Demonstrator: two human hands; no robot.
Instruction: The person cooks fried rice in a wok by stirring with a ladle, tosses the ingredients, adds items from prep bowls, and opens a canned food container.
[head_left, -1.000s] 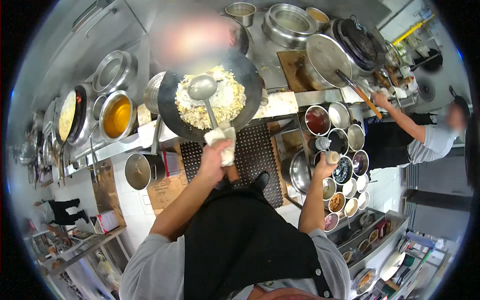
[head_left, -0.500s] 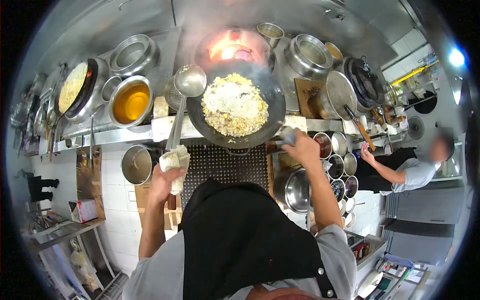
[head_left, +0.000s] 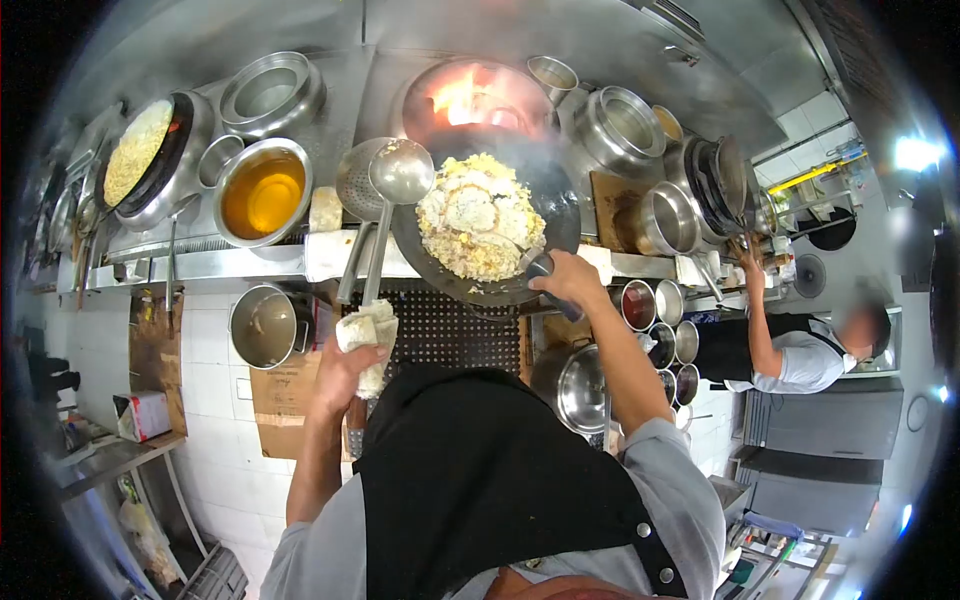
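Note:
A dark wok (head_left: 562, 210) holds rice with yellow egg bits (head_left: 475, 215), whiter on top. My left hand (head_left: 345, 372) is closed around a folded pale cloth (head_left: 368, 335), wrapped about the lower handle of a steel ladle (head_left: 402, 170). The ladle's bowl is raised at the wok's left rim, beside a perforated strainer (head_left: 355, 185). At the wok's right front edge, my right hand (head_left: 572, 278) grips a dark-handled tool (head_left: 560, 288). Its metal end reaches over the rice; its exact kind is unclear.
Flames (head_left: 462, 100) burn behind the wok. A bowl of amber liquid (head_left: 265, 197) and a deep pot (head_left: 268, 325) stand left. Several small containers (head_left: 638, 305) sit right, near a steel pot (head_left: 668, 220). Farther right, a co-worker (head_left: 770, 345) reaches toward another stove.
My right hand has moved left and up to the wok, bringing the tool over the rice. The ladle has shifted slightly right with my left hand. The co-worker's arm has reached forward.

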